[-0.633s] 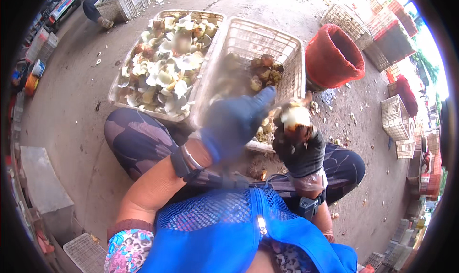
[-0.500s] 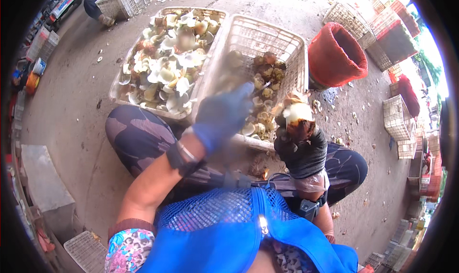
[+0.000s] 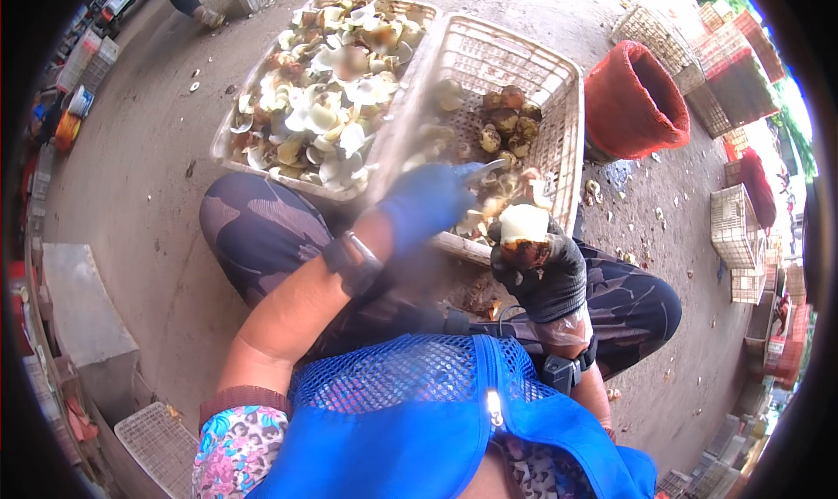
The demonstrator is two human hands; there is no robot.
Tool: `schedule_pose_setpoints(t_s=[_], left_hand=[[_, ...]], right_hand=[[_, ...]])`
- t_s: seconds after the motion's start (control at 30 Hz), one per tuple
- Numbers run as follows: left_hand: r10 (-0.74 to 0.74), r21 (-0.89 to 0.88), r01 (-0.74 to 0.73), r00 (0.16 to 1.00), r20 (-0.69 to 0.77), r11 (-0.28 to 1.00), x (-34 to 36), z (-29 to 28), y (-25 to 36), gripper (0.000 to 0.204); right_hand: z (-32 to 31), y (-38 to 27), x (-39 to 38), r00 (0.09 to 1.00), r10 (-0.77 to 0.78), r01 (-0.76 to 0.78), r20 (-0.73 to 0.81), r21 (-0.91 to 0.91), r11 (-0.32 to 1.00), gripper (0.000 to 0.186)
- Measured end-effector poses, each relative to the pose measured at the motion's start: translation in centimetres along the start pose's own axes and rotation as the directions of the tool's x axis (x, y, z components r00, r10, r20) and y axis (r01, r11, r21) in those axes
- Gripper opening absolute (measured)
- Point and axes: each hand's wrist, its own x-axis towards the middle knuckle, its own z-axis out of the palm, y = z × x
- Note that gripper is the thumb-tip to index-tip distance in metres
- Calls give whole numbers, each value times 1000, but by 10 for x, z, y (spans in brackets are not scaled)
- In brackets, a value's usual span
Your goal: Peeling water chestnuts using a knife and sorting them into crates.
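Observation:
My right hand [image 3: 543, 276], in a dark grey knit glove, grips a bulb [image 3: 525, 225] from below, over the near right corner of the right crate. Its upper part is bare and creamy white; brown skin remains round its base. My left hand [image 3: 428, 204], in a blue glove and blurred, is closed round a knife, whose short pale blade [image 3: 486, 169] points right toward the bulb. Behind my hands, the right crate [image 3: 566, 132] holds several brown, unpeeled bulbs [image 3: 506, 123]. Loose peel [image 3: 534, 187] shows just above the bulb. A smear blurs part of the picture's middle.
Left of it, touching, stands a crate [image 3: 229, 132] heaped with whitish curved pieces [image 3: 323, 106]. A red-lined bucket [image 3: 637, 102] stands right of the crates. Stacked crates [image 3: 733, 71] line the right side. My bent knees flank the crates' near ends. Peel scraps litter the ground.
The bulb shows more white, and brown skin that hung from its top has come away. My right hand has lowered slightly toward me. The knife blade now shows clearly; the crates have shifted right in view.

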Motion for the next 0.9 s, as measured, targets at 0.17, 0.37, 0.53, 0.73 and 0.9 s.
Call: schedule_pose_setpoints(t_s=[0.17, 0.37, 0.53, 0.73, 0.9], left_hand=[[155, -315, -307, 891, -426, 898, -22, 2, -1, 50], [2, -449, -159, 944, -330, 879, -28, -10, 60, 32], [201, -220, -320, 878, -435, 922, -23, 4, 53, 20], [159, -312, -259, 937, -310, 914, -28, 13, 55, 19], [-72, -335, -24, 960, -271, 942, -9, -8, 32, 35]], right_hand=[[2, -19, 15, 944, 328, -158, -17, 853, 498, 35], [-4, 11, 14, 932, 362, -182, -28, 826, 533, 33], [-16, 40, -3, 980, -193, 150, -47, -458, 876, 31], [-12, 0, 15, 983, -104, 49, -149, -333, 942, 47], [-5, -14, 39, 960, 281, -143, -2, 856, 496, 47]])
